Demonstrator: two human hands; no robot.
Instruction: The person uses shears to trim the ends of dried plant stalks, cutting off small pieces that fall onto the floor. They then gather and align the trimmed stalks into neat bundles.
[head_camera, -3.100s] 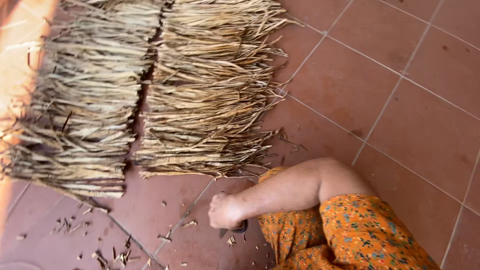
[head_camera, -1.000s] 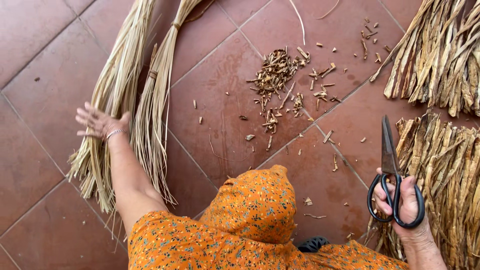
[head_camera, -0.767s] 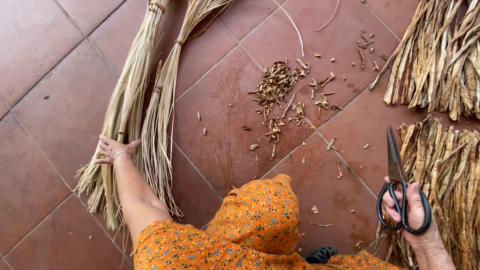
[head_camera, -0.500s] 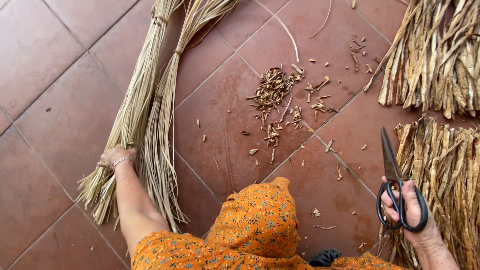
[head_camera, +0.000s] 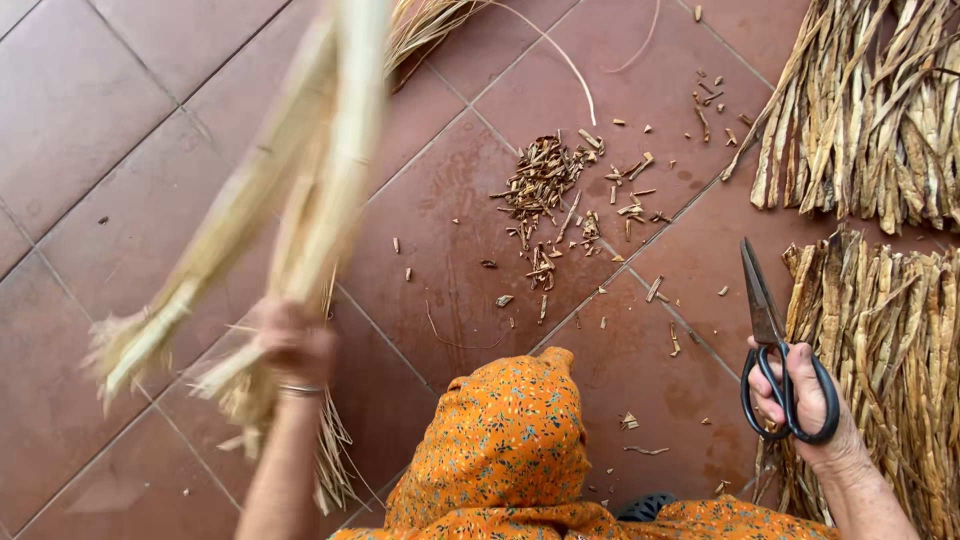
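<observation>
1. The left hand (head_camera: 293, 345) is closing around a bundle of pale straw (head_camera: 300, 190) near its cut end, on the left of the scene; the bundle is blurred and slanting up toward the far side, off the tiled floor (head_camera: 110, 130).
2. The right hand (head_camera: 808, 400) is gripping black scissors (head_camera: 775, 350) through the loops, blades together and pointing away, at the near right.
3. The two hands are staying well apart, each one full.
4. The straw is looking light and dry: long thin stalks, bending as a bunch and fraying at the ends, so loose strands are likely slipping out if held slackly.
5. The firmest hold is probably close to the butt end or at a tie, where the stalks are packed tight; the far tips are fanning and giving little grip.
6. The scissors are looking stiff, heavy for their size and sharp at the tip, so the loops are the safe place to hold.
7. Brown trimmings (head_camera: 545, 185) are lying scattered on the floor in the middle, and flat mats of dried leaf strips (head_camera: 870, 110) are lying at the far right and near right.
8. An orange patterned cloth (head_camera: 500, 450) is covering the knee in the near middle.
</observation>
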